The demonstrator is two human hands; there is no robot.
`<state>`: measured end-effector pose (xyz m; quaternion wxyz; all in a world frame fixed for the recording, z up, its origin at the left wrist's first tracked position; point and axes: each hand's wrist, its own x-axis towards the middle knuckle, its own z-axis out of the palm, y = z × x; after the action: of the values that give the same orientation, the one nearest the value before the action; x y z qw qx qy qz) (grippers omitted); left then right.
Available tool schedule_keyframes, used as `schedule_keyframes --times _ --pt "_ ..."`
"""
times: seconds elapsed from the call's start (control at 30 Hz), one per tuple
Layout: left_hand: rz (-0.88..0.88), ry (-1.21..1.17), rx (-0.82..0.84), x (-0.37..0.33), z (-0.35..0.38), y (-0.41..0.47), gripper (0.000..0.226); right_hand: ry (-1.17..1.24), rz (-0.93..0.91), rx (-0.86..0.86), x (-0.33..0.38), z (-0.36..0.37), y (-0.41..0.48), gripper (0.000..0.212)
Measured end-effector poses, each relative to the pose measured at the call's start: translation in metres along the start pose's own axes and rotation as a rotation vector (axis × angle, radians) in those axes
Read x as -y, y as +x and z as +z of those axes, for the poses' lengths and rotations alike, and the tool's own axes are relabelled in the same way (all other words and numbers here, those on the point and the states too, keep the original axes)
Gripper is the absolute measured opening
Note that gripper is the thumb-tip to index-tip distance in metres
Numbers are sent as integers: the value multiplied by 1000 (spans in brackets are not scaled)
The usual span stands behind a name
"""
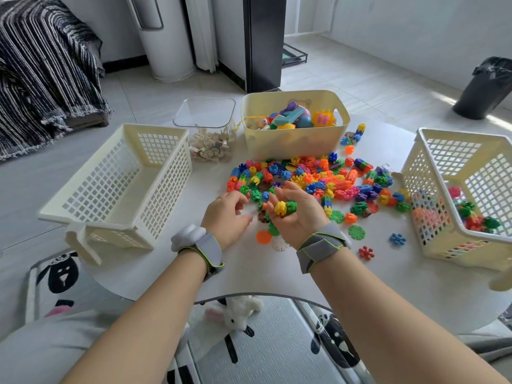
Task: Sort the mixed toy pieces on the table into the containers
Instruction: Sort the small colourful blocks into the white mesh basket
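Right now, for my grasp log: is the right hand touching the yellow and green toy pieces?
Touching. The head view shows the yellow and green toy pieces resting in the cupped right hand.

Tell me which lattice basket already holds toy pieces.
The right lattice basket: coloured pieces lie in its bottom; the left lattice basket shows none inside.
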<state>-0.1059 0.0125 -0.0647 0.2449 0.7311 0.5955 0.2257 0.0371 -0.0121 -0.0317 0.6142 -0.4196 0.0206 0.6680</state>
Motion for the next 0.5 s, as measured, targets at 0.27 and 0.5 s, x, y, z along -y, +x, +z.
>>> schedule_keyframes --times 0.27,0.5 --pt "41 207 1 -2 2 37 44 -77 49 -3 -1 1 5 36" --pt "147 339 60 -5 4 46 34 -100 54 5 2 1 7 39"
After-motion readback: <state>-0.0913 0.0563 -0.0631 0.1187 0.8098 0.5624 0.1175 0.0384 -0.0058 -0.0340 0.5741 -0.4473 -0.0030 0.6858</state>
